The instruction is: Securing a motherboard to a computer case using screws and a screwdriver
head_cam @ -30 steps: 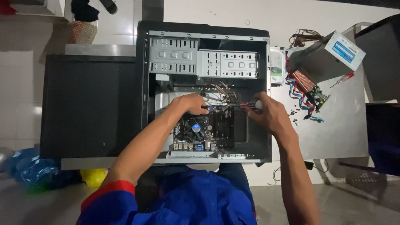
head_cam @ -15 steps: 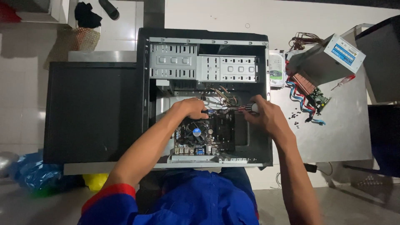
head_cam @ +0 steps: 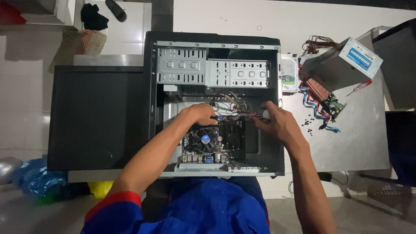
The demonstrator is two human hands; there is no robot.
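An open black computer case (head_cam: 151, 86) lies on its side on a metal table. Inside it sits a motherboard (head_cam: 225, 145) with a round cooler fan (head_cam: 203, 139). My left hand (head_cam: 197, 115) rests at the board's upper edge, fingers pinching something small among thin coloured wires (head_cam: 234, 102); what it pinches is hidden. My right hand (head_cam: 277, 123) grips a screwdriver (head_cam: 255, 115) with a black-and-white handle, its tip pointing left toward my left hand.
The case's black side panel (head_cam: 95, 115) lies to the left. On the table (head_cam: 359, 143) to the right are a grey power supply (head_cam: 346, 60) with cable bundle, a hard drive (head_cam: 289, 74), a small red screwdriver (head_cam: 359, 87) and loose screws (head_cam: 308, 125).
Both hands stay at the same spot over the board's upper edge, shifting only slightly. The view has drifted a little.
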